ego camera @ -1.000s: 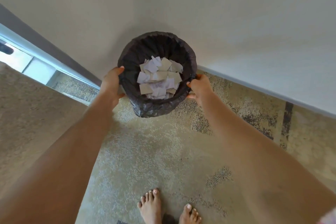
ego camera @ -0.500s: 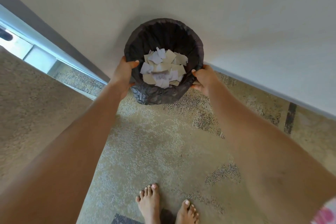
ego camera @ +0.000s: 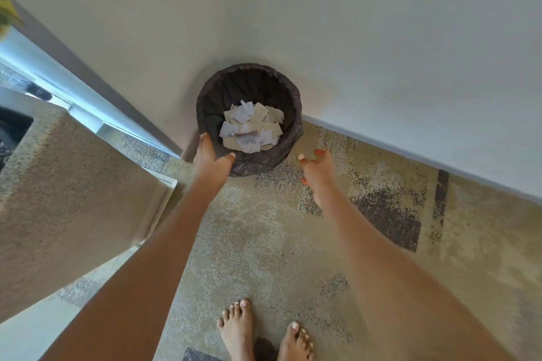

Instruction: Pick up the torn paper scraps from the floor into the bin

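Black plastic lines the bin (ego camera: 252,164), which stands on the patterned carpet (ego camera: 264,243) at its far edge, right up against the pale wall (ego camera: 322,23). Torn paper scraps (ego camera: 250,127), white and tan, lie heaped in the bottom of the bin. The left hand (ego camera: 212,160) is at the bin's near left rim, fingers spread and released, its thumb against the liner's outer side; whether the fingers touch the rim I cannot tell. The right hand (ego camera: 316,167) hangs just beside the bin's near right side, apart from it, fingers loosely curled and grasping nothing. Two bare feet (ego camera: 264,331) stand on the carpet near its close edge. A beige speckled block (ego camera: 73,184) rises at the left.
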The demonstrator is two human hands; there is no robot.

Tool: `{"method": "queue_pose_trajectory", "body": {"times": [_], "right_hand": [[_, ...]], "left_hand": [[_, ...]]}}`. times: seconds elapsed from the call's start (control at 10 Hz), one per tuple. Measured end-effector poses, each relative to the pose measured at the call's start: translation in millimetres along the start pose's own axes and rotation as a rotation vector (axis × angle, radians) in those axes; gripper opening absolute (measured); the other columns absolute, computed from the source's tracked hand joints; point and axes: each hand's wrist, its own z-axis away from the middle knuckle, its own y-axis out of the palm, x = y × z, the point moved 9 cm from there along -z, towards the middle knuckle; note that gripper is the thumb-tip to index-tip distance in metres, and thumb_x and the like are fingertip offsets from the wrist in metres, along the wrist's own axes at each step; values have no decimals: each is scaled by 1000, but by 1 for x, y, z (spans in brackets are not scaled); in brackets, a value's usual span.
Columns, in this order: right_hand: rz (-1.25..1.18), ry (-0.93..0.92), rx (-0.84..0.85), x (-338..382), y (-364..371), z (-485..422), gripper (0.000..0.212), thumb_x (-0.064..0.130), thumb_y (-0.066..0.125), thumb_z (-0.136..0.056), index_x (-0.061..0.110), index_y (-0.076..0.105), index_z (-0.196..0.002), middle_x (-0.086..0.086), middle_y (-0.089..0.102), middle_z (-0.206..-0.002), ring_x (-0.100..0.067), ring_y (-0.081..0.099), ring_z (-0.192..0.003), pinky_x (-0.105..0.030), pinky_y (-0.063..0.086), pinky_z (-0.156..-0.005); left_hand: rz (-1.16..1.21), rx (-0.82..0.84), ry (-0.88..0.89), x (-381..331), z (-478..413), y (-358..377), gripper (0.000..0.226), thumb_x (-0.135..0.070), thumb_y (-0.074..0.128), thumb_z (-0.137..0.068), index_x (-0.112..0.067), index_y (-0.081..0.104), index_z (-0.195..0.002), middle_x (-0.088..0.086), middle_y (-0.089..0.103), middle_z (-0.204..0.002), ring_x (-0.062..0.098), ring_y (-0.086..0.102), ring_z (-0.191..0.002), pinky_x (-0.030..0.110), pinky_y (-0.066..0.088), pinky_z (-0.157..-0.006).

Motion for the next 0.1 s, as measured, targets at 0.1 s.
{"method": "queue_pose_trajectory", "body": {"times": [0.1], "right_hand": [[35, -14, -15, 1, -19, 24, 49, 24, 61, -93, 16, 39, -137, -4, 56, -114, -24, 62, -96, -39, 54, -87]], "left_hand": [[-85, -52, 5, -7, 26, 2, 78, -28, 60, -84, -20, 23, -151, 6, 30, -155, 27, 27, -142, 52, 26, -116]]}}
